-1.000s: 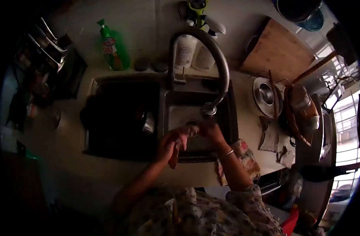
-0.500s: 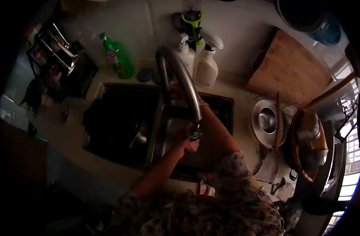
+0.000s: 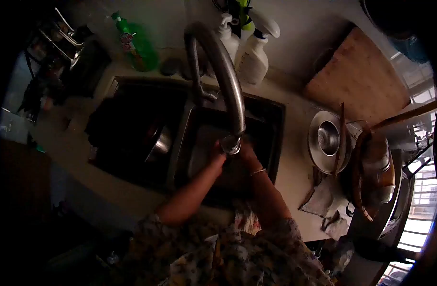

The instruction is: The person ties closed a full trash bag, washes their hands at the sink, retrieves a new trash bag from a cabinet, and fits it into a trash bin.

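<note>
Both my hands are in the right basin of the sink, beneath the curved metal faucet. My left hand is just left of the faucet's spout, while my right hand is close by on the other side, a bracelet on its wrist. The spout and the dark hide the fingers of both hands, so whether they hold anything does not show. Behind them is the faucet's lever, which neither hand touches.
The left basin holds dark cookware and a shiny metal vessel. Behind the sink stand a green bottle, a white pump bottle and a spray bottle. Metal bowls and a leaning cutting board are at right.
My right hand has come back from beside the faucet's lever to under the spout, next to my left hand. The view has shifted, so the sink's back appears higher.
</note>
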Demonstrator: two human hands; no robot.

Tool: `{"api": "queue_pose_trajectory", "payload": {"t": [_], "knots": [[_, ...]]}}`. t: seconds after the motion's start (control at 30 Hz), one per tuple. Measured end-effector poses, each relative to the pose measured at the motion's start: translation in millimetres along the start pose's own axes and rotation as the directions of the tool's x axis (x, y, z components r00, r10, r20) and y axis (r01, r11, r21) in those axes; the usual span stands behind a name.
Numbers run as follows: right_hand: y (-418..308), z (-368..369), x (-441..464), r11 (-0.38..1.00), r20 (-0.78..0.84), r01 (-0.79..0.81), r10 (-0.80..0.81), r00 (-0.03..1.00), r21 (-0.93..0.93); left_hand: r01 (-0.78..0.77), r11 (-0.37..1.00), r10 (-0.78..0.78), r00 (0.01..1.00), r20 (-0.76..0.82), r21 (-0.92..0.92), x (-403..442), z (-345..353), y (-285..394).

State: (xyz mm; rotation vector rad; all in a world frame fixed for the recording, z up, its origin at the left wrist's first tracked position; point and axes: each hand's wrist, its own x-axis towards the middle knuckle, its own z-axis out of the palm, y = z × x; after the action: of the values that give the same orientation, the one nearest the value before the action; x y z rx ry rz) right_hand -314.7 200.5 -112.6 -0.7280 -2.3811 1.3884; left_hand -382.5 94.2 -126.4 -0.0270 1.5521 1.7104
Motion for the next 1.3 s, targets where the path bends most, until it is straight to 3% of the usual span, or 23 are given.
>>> {"api": "queue_pose_trajectory", "payload": {"t": [0.03,0.1,0.17,0.2,0.23,0.27,0.33,0.4,0.47,0.5,0.57,0.6,0.67,0.73,0.77,0.83,0.93,0.97,1.03,1.17,1.23,1.27,1.3], "knots": [[-10.7,-4.2,-5.6,0.972,-0.003,0.084,-0.087,0.996,-0.222,-0.040,0.996,0.043,0.998,-0.039,0.081,3.4,-3.4,-8.1],[-44.4,-19.3,-20.6,0.951,-0.009,-0.272,0.277,0.961,0.147,-0.070,0.984,0.083,0.994,-0.072,0.165,1.3,-11.5,-17.7],[-67.2,-24.7,-19.5,0.944,-0.027,-0.316,0.320,0.947,0.096,0.116,0.990,-0.121,0.991,-0.064,-0.080,-19.4,-8.2,10.9],[-72.4,-23.0,-19.6,0.933,-0.047,-0.358,0.360,0.932,0.046,0.120,0.990,-0.124,0.991,-0.058,-0.076,-20.6,-12.9,9.0],[-75.2,-16.1,-24.2,0.931,-0.054,-0.362,0.364,0.930,0.048,0.209,0.958,-0.198,0.977,0.077,-0.196,-20.4,-19.0,6.0],[-78.9,-7.3,-29.4,0.973,-0.192,-0.228,0.216,0.957,-0.039,0.307,0.903,-0.248,0.944,0.219,-0.300,-18.6,-22.7,3.5],[-82.5,-3.3,-34.9,0.984,-0.313,-0.106,0.056,0.948,-0.145,0.263,0.937,-0.209,0.950,0.234,-0.229,4.6,-31.7,-32.3],[-90.4,-4.6,-37.4,0.958,-0.186,-0.283,0.271,0.944,-0.044,0.212,0.963,-0.169,0.956,0.242,-0.167,-7.6,-25.7,-25.9],[-81.9,-2.4,-36.5,0.928,-0.098,-0.373,0.371,0.924,-0.009,0.209,0.965,-0.229,0.966,-0.120,-0.160,-62.6,0.7,31.6],[-63.2,-1.8,-33.6,0.951,-0.136,-0.304,0.308,0.942,0.047,0.215,0.963,-0.237,0.963,-0.130,-0.165,-64.1,-3.1,31.8],[-56.9,1.5,-36.5,0.967,-0.174,-0.235,0.249,0.953,0.099,0.369,0.926,-0.371,0.929,-0.008,-0.080,-60.6,-13.8,33.6],[-67.8,2.8,-41.4,0.986,-0.231,-0.167,0.161,0.959,-0.005,0.374,0.924,-0.376,0.927,-0.010,-0.086,-53.0,-23.6,24.7],[-78.5,15.9,-51.4,0.989,-0.278,-0.096,0.061,0.959,-0.116,0.617,0.736,-0.506,0.775,0.379,-0.279,-29.1,-43.0,3.1],[-93.1,33.3,-69.5,0.952,-0.244,0.003,0.075,0.967,0.305,0.580,0.752,-0.451,0.800,0.396,-0.314,-22.8,-35.3,3.3],[-102.3,33.8,-78.5,0.954,-0.241,0.002,0.073,0.968,0.299,0.565,0.757,-0.432,0.810,0.395,-0.330,-22.5,-32.6,6.1],[-157.7,17.5,-90.3,0.834,-0.237,-0.031,0.192,0.953,0.551,0.542,0.768,-0.409,0.825,0.389,-0.341,-20.0,-29.1,10.4],[-165.6,28.5,-95.8,0.925,-0.268,0.109,-0.008,0.963,0.364,0.508,0.787,-0.383,0.848,0.366,-0.350,-16.4,-29.7,16.1],[-151.2,35.4,-89.0,0.926,-0.272,0.109,-0.007,0.962,0.361,0.490,0.794,-0.370,0.859,0.354,-0.359,-15.9,-28.8,17.8],[-106.4,53.7,-64.0,0.908,-0.421,0.056,0.138,0.896,0.416,0.426,0.815,-0.322,0.897,0.304,-0.393,-23.5,-19.4,26.1],[-78.9,26.6,-20.8,0.936,-0.393,-0.014,0.160,0.905,0.351,0.249,0.870,-0.201,0.967,0.154,-0.427,-50.0,14.7,54.6],[-64.1,19.4,-0.4,0.958,-0.468,-0.243,0.286,0.836,0.150,0.249,0.871,-0.211,0.968,0.134,-0.424,-60.2,19.2,67.6],[-53.2,19.3,6.6,0.958,-0.468,-0.243,0.286,0.836,0.151,0.260,0.870,-0.227,0.965,0.129,-0.419,-64.2,19.7,73.5],[-47.9,18.7,14.4,0.914,-0.438,-0.239,0.371,0.819,0.329,0.280,0.868,-0.254,0.960,0.119,-0.409,-62.9,18.5,75.7]]}}
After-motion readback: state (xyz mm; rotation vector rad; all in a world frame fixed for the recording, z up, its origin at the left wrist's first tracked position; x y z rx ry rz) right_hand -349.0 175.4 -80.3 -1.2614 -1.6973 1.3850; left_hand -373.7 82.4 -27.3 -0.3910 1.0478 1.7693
